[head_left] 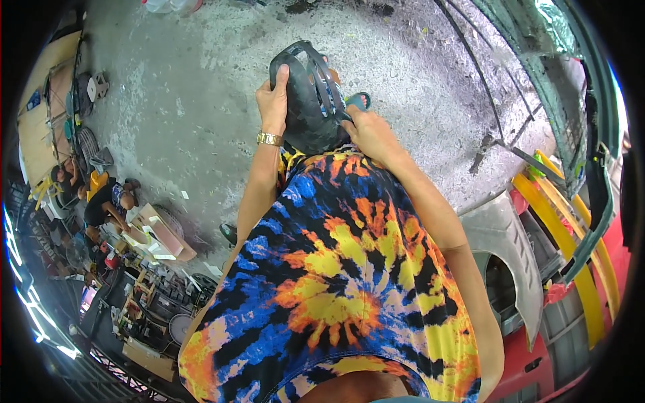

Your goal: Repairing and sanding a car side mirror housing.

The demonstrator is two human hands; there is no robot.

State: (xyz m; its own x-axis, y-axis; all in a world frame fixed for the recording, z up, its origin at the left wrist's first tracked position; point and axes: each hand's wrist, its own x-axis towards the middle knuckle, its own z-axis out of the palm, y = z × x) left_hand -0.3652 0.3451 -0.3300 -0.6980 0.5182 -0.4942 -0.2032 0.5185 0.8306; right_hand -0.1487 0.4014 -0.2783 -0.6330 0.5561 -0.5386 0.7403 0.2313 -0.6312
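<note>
In front of my body I hold a black, curved plastic part [301,111] with long slots between slats on its right side, perhaps a piece of vehicle trim. My left hand [271,104], with a gold watch at the wrist, grips its left edge, the thumb lying on top. At the part's lower right edge, my right hand [369,133] is closed on it, the thumb and fingers bent around the rim. The fingers under the part are hidden. A sandalled foot [361,101] shows just beyond the right hand.
The concrete floor [188,101] is stained. On the right are a grey body panel [505,232], yellow strips [563,248] and a dark green vehicle frame [571,101]. A person [101,208] bends near a cluttered workbench [154,302] at left, beside a cardboard box [164,235].
</note>
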